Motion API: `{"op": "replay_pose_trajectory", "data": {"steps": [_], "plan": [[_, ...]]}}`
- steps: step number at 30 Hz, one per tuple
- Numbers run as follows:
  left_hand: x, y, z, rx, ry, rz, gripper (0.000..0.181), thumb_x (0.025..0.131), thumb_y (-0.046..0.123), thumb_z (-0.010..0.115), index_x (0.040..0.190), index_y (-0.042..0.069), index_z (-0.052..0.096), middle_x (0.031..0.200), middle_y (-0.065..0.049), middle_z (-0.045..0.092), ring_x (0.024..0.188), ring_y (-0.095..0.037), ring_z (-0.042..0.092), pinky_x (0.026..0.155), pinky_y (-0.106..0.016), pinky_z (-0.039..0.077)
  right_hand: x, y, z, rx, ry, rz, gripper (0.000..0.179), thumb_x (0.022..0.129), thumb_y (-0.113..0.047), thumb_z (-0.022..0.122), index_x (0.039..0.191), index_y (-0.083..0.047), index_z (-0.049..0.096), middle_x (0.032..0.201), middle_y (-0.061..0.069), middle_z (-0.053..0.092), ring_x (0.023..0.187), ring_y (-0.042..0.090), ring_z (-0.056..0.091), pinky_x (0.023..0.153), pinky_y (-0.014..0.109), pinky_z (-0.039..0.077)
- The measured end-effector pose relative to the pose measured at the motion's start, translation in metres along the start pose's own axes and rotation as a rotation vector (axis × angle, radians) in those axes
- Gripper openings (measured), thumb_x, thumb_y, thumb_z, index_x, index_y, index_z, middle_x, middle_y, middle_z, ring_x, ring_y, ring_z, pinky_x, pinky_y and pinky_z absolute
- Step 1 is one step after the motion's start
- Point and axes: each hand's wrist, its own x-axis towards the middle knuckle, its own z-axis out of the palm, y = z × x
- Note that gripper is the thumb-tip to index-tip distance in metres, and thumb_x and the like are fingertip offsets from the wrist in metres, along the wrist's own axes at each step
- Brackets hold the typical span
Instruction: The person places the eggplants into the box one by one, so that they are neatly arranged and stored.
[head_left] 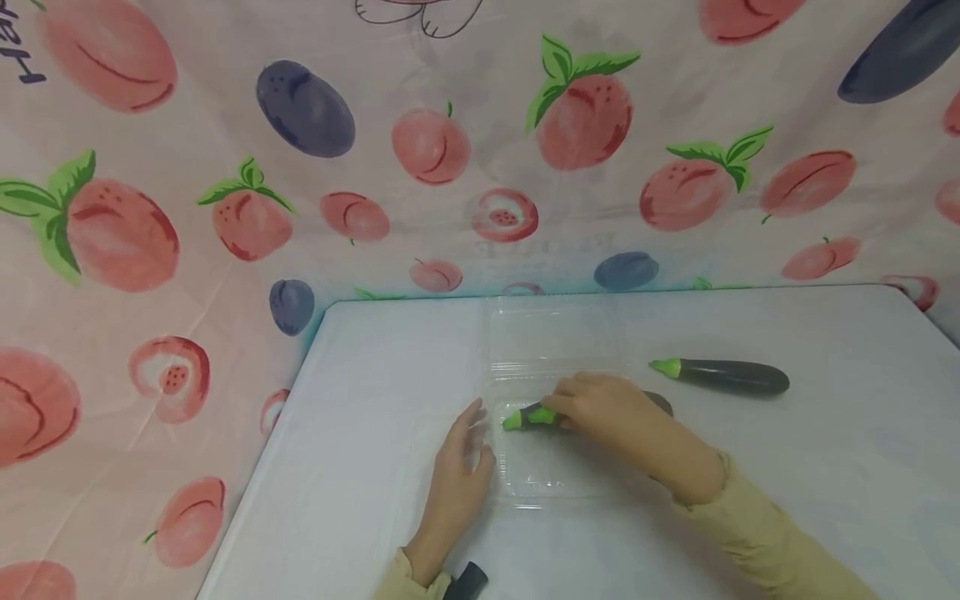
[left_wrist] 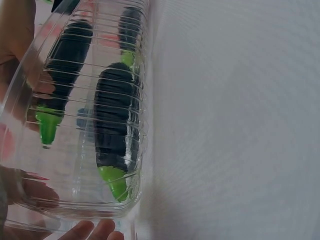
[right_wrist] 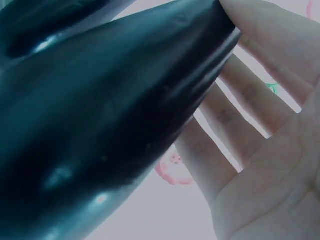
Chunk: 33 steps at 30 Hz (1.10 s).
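We find the right hand clamped on an eggplant, its grip set near the green stem end, where the body narrows; the right wrist view shows the other fingers spread well off the skin. The held eggplant is over the base of a clear box, above the second eggplant, which lies inside; the left wrist view shows a gap between the two. The left hand holds nothing: its fingers are apart and relaxed at the left edge of the box, though we cannot tell whether they touch it. The lid lies folded back on the table, and a third eggplant rests to the right of the box. As to handling, we judge the held eggplant firm and fairly light, with a glossy skin likely to slip under a fingertip pinch; its blunt end, being thicker, probably weighs downward. We would take hold around the neck or mid-body rather than by the stem alone. The box appears thin, flexible and easily dented or pushed, so we would steady it by the rim, with light pressure only.
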Motion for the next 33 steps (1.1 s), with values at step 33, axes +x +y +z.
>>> {"op": "replay_pose_trajectory", "data": {"steps": [33], "plan": [[0.001, -0.001, 0.000, -0.020, -0.004, -0.011, 0.061, 0.093, 0.002, 0.052, 0.151, 0.017, 0.039, 0.144, -0.008, 0.054, 0.130, -0.027, 0.054, 0.109, -0.046, 0.046, 0.017, -0.013, 0.026, 0.041, -0.055, -0.031, 0.024, 0.077, -0.017, 0.082, 0.100, -0.017, 0.075, 0.082, -0.005, 0.066, 0.074, 0.011, 0.063, 0.063, 0.022, 0.056]]}}
